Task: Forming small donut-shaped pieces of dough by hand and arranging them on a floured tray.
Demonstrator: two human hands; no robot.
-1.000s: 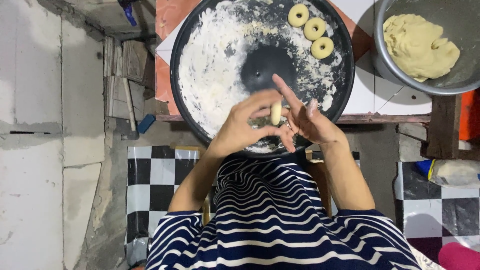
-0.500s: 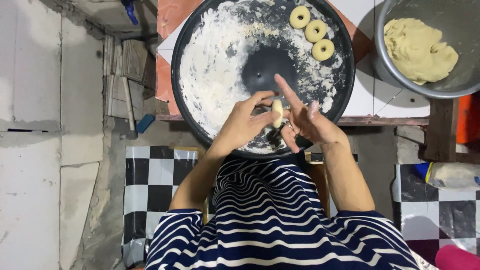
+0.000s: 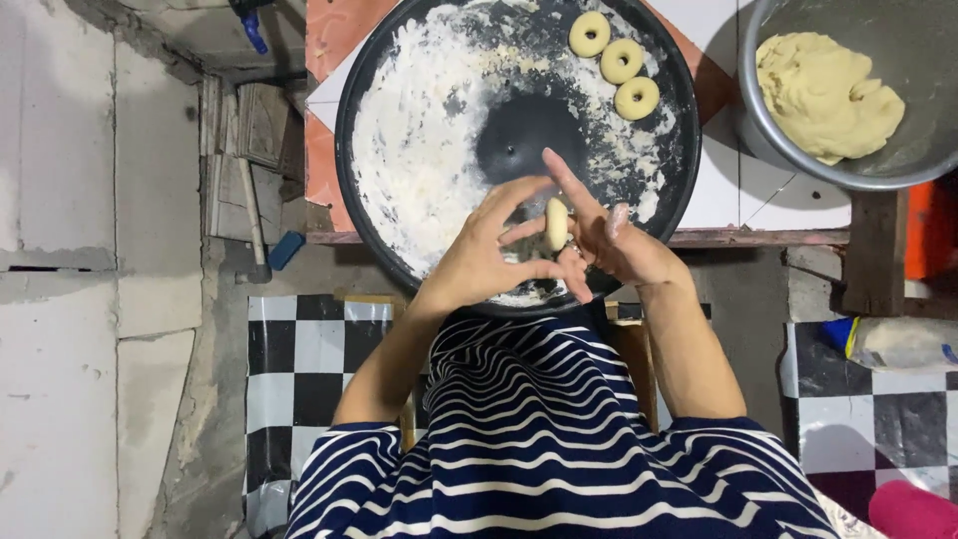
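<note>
A small pale piece of dough (image 3: 556, 223) is being held upright, its long axis running toward and away from the person, between both hands above the near part of a round black tray (image 3: 359, 120). The left hand (image 3: 489, 255) is curling its fingers around the piece, thumb and forefinger pinching it; the right hand (image 3: 614, 245) is touching it from the other side, forefinger stretched out, the other fingers bent. Nothing is lying between the hands and the tray. White flour (image 3: 419, 160) is covering the tray's left half; three dough rings (image 3: 621, 61) are sitting in a row at its far right edge. To the right, a metal bowl (image 3: 758, 130) is holding a lump of yellowish dough (image 3: 828, 95).
</note>
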